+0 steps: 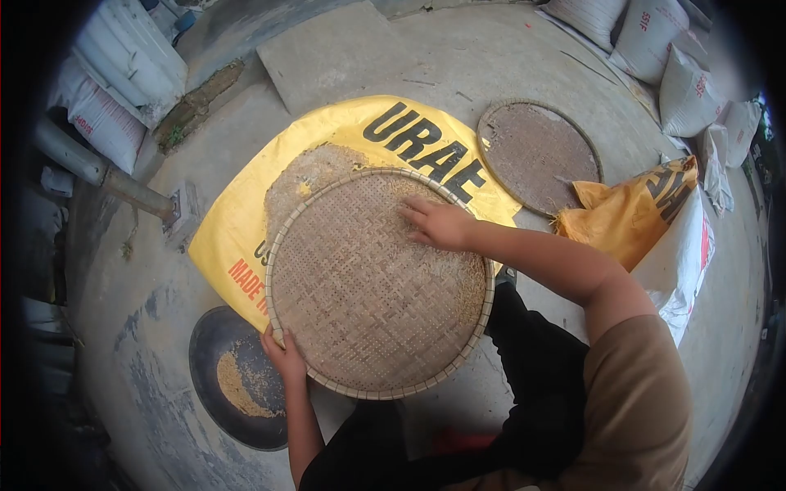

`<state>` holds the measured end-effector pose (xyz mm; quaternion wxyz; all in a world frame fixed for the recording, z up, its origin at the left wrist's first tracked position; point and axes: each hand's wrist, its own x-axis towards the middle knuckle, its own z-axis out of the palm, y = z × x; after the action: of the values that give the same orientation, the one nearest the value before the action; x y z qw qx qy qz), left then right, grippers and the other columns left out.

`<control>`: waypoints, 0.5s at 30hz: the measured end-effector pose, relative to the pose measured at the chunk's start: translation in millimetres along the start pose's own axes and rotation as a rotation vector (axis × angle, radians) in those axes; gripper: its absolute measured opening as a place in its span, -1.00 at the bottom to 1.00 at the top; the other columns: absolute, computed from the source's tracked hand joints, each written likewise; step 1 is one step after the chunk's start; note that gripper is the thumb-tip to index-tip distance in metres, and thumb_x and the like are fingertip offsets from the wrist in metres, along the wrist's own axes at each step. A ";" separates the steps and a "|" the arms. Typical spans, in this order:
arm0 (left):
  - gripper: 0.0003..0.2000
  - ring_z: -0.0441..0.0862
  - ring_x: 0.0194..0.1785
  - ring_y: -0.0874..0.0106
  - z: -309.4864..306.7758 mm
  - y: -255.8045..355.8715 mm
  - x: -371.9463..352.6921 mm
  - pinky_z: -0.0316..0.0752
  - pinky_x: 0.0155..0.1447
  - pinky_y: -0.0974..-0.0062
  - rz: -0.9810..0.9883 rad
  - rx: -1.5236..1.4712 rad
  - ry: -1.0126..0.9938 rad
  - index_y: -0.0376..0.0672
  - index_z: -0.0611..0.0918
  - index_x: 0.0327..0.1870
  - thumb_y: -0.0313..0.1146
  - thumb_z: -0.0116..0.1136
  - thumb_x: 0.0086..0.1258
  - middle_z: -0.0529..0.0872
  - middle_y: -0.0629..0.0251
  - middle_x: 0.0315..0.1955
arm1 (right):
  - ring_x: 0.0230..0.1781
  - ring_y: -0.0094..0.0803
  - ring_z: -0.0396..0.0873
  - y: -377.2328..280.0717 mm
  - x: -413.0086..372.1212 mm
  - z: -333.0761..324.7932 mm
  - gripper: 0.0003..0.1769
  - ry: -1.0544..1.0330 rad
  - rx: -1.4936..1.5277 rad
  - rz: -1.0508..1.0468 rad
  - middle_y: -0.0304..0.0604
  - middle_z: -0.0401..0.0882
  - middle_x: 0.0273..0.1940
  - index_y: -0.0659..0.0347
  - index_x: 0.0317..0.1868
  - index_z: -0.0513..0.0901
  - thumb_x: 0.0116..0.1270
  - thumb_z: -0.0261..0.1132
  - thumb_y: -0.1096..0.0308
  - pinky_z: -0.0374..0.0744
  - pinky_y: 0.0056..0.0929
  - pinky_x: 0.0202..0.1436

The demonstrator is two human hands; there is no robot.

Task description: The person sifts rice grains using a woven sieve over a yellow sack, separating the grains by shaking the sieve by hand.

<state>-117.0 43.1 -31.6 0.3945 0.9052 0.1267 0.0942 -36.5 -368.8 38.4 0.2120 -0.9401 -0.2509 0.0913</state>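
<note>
A round woven bamboo winnowing tray [368, 278] is in front of me, above a yellow sack sheet. My left hand [285, 357] is closed on its rim at the lower left, with the thumb over the edge. My right hand [438, 225] lies at the upper right inside the tray, palm down, fingers stretched and a little apart. Beneath and around those fingers are scattered grains [468, 286], which run in a thin band along the tray's right side. Past the tray's upper-left rim, a heap of grain [315, 176] shows on the sheet; the tray hides part of it.
The yellow sheet [229, 221] with large black letters lies on concrete. A dark basin [209, 344] holding some grain stands lower left. Another woven tray [540, 151] lies upper right, beside an orange-yellow sack [626, 217]. White sacks [688, 94] line the right edge; a pipe [131, 188] crosses the left.
</note>
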 end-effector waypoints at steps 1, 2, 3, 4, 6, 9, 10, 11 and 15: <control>-0.60 0.24 0.24 0.14 -0.5 1.2 0.6 0.10 0.31 0.28 -0.002 -0.005 -0.009 -0.30 0.36 0.14 -0.38 0.04 0.31 0.27 0.01 0.17 | 0.30 -0.10 0.20 13.9 -5.1 13.4 -0.35 0.031 -0.115 0.066 0.04 0.09 0.33 0.19 0.32 0.17 0.34 0.01 -0.01 0.35 -0.26 0.24; -0.60 0.24 0.24 0.14 0.1 1.4 0.9 0.10 0.31 0.28 -0.008 0.002 -0.002 -0.30 0.36 0.14 -0.38 0.04 0.31 0.27 0.01 0.17 | 0.37 -0.09 0.08 20.5 -4.8 23.9 -0.30 0.064 -0.229 0.134 0.05 0.00 0.38 0.21 0.34 0.13 0.34 -0.01 -0.06 0.30 -0.25 0.29; -0.61 0.22 0.26 0.14 1.3 1.5 1.0 0.09 0.31 0.29 -0.026 0.001 0.002 -0.30 0.36 0.14 -0.37 0.04 0.32 0.25 0.01 0.18 | 0.37 -0.09 0.08 19.0 -0.8 30.6 -0.30 0.062 -0.222 0.126 0.05 0.00 0.38 0.21 0.34 0.13 0.34 -0.01 -0.06 0.30 -0.25 0.29; -0.61 0.21 0.27 0.13 1.1 1.6 0.4 0.09 0.32 0.29 -0.043 0.000 0.005 -0.29 0.36 0.14 -0.37 0.04 0.32 0.23 0.01 0.20 | 0.40 -0.09 0.00 16.2 3.4 38.3 -0.28 0.095 -0.256 0.199 0.06 -0.03 0.39 0.23 0.35 0.11 0.34 -0.03 -0.09 0.24 -0.22 0.33; -0.61 0.19 0.28 0.13 -0.1 4.0 -0.3 0.08 0.33 0.29 -0.054 -0.011 -0.002 -0.29 0.36 0.14 -0.37 0.04 0.32 0.22 0.02 0.21 | 0.44 -0.08 -0.12 0.2 15.0 40.3 -0.24 0.080 -0.212 0.316 0.07 -0.07 0.40 0.30 0.35 0.10 0.35 -0.08 -0.13 0.10 -0.19 0.40; -0.61 0.19 0.29 0.13 0.0 2.8 0.7 0.08 0.33 0.29 -0.057 -0.017 -0.010 -0.29 0.36 0.14 -0.37 0.04 0.32 0.21 0.01 0.21 | 0.43 -0.07 -0.11 -20.7 40.1 53.4 -0.25 0.047 -0.175 0.234 0.09 -0.07 0.40 0.29 0.35 0.10 0.36 -0.09 -0.12 0.08 -0.21 0.41; -0.61 0.19 0.28 0.13 0.2 2.6 0.7 0.08 0.33 0.29 -0.056 -0.010 -0.008 -0.29 0.36 0.14 -0.37 0.05 0.31 0.22 0.01 0.21 | 0.42 -0.04 -0.08 -29.9 43.5 59.2 -0.27 0.020 -0.135 0.144 0.11 -0.05 0.39 0.28 0.34 0.12 0.37 -0.09 -0.11 0.09 -0.20 0.40; -0.61 0.19 0.28 0.13 0.0 3.1 -0.1 0.08 0.33 0.29 -0.056 -0.009 -0.009 -0.29 0.36 0.14 -0.37 0.05 0.31 0.22 0.01 0.21 | 0.42 -0.07 -0.06 -41.2 43.8 66.7 -0.31 -0.016 -0.106 0.030 0.09 -0.03 0.39 0.26 0.32 0.17 0.37 -0.08 -0.08 0.10 -0.21 0.40; -0.58 0.20 0.28 0.10 -2.6 6.7 -0.5 0.08 0.33 0.28 -0.052 -0.042 -0.019 -0.28 0.37 0.14 -0.36 0.09 0.28 0.23 -0.04 0.20 | 0.39 -0.16 0.07 -75.8 21.5 63.3 -0.46 -0.297 -0.115 -0.469 0.03 0.12 0.34 0.21 0.21 0.35 0.36 0.00 0.04 0.17 -0.25 0.37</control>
<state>-117.1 40.3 -25.0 0.4171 0.8939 0.1446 0.0778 -68.5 -276.1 14.1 0.1348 -0.8430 -0.4948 0.1621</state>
